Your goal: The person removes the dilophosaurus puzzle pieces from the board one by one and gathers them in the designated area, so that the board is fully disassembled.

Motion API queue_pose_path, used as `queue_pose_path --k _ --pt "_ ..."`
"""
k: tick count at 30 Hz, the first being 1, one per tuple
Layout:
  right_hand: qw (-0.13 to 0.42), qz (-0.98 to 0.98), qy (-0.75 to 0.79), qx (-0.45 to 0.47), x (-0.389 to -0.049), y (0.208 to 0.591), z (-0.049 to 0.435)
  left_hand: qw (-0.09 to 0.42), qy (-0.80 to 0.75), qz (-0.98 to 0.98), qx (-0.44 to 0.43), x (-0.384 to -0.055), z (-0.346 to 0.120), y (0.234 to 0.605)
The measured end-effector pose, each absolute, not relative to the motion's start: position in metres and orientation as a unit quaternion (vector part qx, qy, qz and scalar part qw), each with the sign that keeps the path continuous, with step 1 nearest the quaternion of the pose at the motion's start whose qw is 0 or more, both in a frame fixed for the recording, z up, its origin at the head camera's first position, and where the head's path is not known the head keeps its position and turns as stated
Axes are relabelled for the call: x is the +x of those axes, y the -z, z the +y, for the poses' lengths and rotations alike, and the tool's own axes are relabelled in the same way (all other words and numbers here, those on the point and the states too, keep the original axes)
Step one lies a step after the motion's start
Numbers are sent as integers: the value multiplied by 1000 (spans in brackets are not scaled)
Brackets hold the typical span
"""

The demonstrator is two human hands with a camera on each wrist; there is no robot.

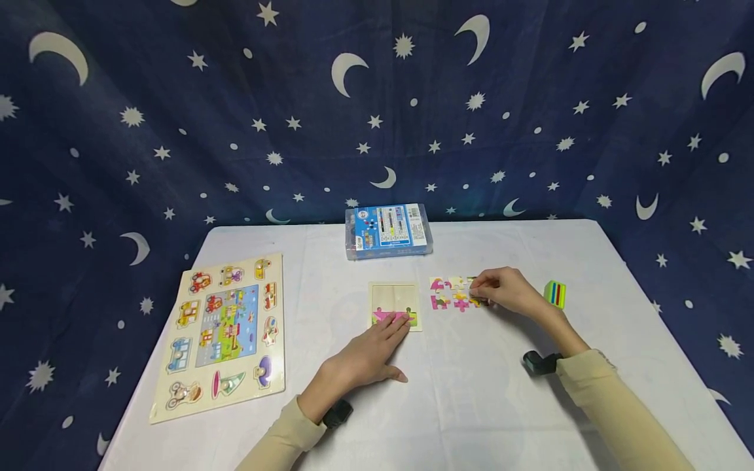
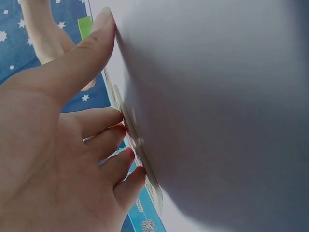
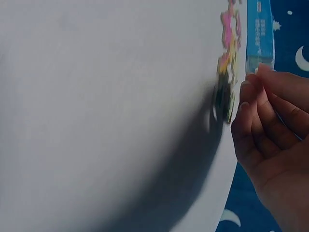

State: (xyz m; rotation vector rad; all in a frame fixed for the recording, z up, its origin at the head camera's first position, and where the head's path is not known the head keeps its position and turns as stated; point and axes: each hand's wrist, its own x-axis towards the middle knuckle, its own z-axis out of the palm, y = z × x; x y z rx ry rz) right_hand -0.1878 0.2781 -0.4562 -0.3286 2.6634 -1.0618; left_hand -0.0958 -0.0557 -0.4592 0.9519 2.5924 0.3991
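Note:
My left hand [image 1: 372, 350] lies with its fingers extended over the lower part of a small wooden puzzle tray [image 1: 394, 286]. Its fingertips touch the pink and green jigsaw pieces [image 1: 412, 316] along the tray's bottom; part of these is hidden under the fingers. To the tray's right, loose jigsaw pieces [image 1: 456, 283] in pink, yellow and white lie in two rows. Over the right end of those rows is my right hand [image 1: 508, 291], fingers loosely bent and thumb near the fingertips. In the right wrist view no piece shows between its fingers [image 3: 245, 104].
A large wooden picture puzzle board [image 1: 277, 386] with knobbed vehicle pieces lies at the left. A clear box with a blue label [image 1: 385, 229] stands at the back. Right of my right hand is a small striped green block [image 1: 555, 294]. A starry dark curtain [image 1: 377, 131] hangs behind.

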Motion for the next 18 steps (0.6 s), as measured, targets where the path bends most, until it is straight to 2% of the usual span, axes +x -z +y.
queue_pose_path --k 18 --pt "151 882 400 -198 -189 456 208 172 -140 914 341 -102 -71 459"
